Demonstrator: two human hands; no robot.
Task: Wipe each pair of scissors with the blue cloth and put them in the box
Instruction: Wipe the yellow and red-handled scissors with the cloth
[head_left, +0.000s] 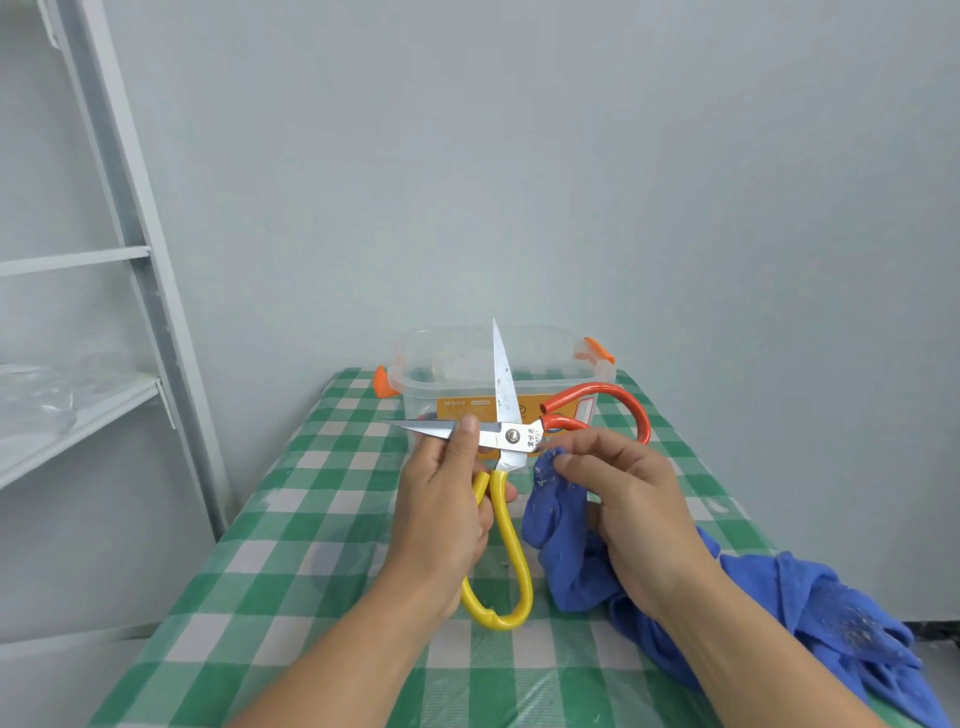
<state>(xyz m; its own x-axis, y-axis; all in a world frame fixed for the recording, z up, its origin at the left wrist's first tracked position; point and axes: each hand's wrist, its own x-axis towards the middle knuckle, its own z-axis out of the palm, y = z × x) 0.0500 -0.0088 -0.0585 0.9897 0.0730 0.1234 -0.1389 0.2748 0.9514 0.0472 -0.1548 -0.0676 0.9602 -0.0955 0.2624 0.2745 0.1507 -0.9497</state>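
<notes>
**Blades spread for wiping**

The left hand (441, 509) grips the scissors (512, 435) above the counter (311, 519), blades wide apart, likely to expose the pivot. The right hand (623, 499) pinches the blue cloth (561, 535) beside it. The box (447, 358) waits behind.

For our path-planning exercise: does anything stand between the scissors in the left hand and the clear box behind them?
Nothing visible does. The left hand holds the open scissors just in front of the box, which shows no lid. The right hand and blue cloth are off to the side.
</notes>
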